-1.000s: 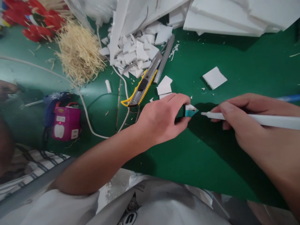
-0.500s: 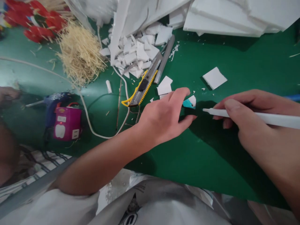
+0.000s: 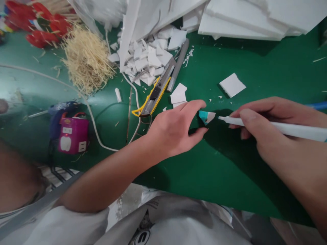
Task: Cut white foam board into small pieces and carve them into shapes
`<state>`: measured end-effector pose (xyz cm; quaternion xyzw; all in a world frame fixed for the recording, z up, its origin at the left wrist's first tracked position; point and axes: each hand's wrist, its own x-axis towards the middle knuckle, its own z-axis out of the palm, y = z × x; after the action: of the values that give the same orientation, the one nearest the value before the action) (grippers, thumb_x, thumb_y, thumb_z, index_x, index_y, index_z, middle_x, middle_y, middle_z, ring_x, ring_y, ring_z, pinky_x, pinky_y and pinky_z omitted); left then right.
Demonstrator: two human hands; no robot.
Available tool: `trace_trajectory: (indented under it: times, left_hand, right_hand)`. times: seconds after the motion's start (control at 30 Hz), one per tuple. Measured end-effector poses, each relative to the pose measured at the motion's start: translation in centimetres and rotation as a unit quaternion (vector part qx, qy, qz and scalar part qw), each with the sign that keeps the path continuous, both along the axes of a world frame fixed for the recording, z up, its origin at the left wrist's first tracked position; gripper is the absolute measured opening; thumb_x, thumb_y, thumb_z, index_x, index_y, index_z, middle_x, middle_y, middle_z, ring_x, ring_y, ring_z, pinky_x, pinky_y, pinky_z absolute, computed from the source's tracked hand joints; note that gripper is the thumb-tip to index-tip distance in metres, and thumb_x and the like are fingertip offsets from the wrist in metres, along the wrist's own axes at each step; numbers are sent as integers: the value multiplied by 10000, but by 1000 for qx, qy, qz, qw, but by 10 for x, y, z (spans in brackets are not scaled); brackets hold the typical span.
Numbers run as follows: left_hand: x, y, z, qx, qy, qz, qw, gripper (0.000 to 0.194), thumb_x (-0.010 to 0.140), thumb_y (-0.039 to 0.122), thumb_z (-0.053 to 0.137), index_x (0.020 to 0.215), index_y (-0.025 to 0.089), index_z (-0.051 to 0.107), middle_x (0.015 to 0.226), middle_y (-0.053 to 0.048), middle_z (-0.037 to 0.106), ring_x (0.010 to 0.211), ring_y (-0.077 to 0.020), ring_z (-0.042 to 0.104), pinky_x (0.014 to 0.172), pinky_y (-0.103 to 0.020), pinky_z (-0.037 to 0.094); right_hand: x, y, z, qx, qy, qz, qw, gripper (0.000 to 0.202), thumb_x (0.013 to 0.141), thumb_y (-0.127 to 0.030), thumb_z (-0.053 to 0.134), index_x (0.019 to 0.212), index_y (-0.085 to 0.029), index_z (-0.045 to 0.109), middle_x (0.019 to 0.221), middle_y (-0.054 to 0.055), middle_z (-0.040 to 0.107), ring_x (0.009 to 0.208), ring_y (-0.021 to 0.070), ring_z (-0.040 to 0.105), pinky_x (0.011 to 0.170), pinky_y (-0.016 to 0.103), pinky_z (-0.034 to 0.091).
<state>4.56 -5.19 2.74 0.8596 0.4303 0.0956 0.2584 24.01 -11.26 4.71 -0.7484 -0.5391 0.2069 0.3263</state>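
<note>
A small foam piece (image 3: pixel 209 117), part teal and part white with a dark spot, lies on the green table between the thumb and forefinger of my left hand (image 3: pixel 173 127). Those fingers are spread, with a gap to the piece. My right hand (image 3: pixel 265 126) grips a white marker pen (image 3: pixel 293 129), its fine tip pointing left, just short of the foam piece. White foam scraps (image 3: pixel 178 93) lie beyond my left knuckles. A yellow and grey utility knife (image 3: pixel 155 92) rests left of them, against a grey rod (image 3: pixel 180 64).
A white foam square (image 3: pixel 232 85) lies back right. Foam bits (image 3: pixel 150 58) are heaped near large foam sheets (image 3: pixel 242 20). At left are a straw-coloured shred pile (image 3: pixel 88 61), a glue gun (image 3: pixel 57 110), a magenta box (image 3: pixel 74 134) and a white cord (image 3: pixel 95 131). Another person's arm (image 3: pixel 17 180) shows.
The foam piece has turned and shifted slightly toward me. My left fingers have drawn back a little left, and the pen tip has moved slightly left. The other person's arm has moved.
</note>
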Motion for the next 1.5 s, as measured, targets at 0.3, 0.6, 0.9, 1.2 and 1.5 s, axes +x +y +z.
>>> trace_trajectory:
  times: [0.3,0.6,0.9,1.2,1.5]
  left_hand:
    - [2,1,-1,9,4,-7,1000,242,900,285,677,1127,205,652,763,34,623,659,-137,603,635,-260,433]
    - [5,-1,-2,25,-5,14,1000,286,899,293,700,1166,200,655,773,37,620,686,-138,620,652,-257,445]
    - [8,-1,-2,24,-3,14,1000,270,894,266,688,1156,202,669,757,42,604,671,-137,604,631,-260,424]
    - [8,-2,-3,29,4,8,1000,282,907,276,668,1178,200,661,781,28,623,708,-150,632,644,-268,449]
    - [7,-2,-2,23,13,6,1000,263,912,282,661,1165,210,659,767,31,611,715,-157,637,625,-266,430]
  right_hand:
    - [12,8,-18,83,23,64,994,174,907,-371,707,767,-287,767,578,-46,640,493,101,553,455,249,364]
    - [-2,4,3,1,3,42,999,140,939,-303,700,828,-245,763,670,-25,674,587,127,595,543,266,465]
    - [15,10,-10,56,-3,115,992,106,895,-317,737,831,-244,781,624,-32,663,518,99,560,435,238,359]
    - [9,11,-8,38,28,89,995,96,876,-295,747,797,-249,779,640,-28,680,513,111,559,434,249,358]
    - [5,8,-6,8,40,36,999,106,863,-310,773,766,-272,789,590,-46,637,481,101,501,404,266,278]
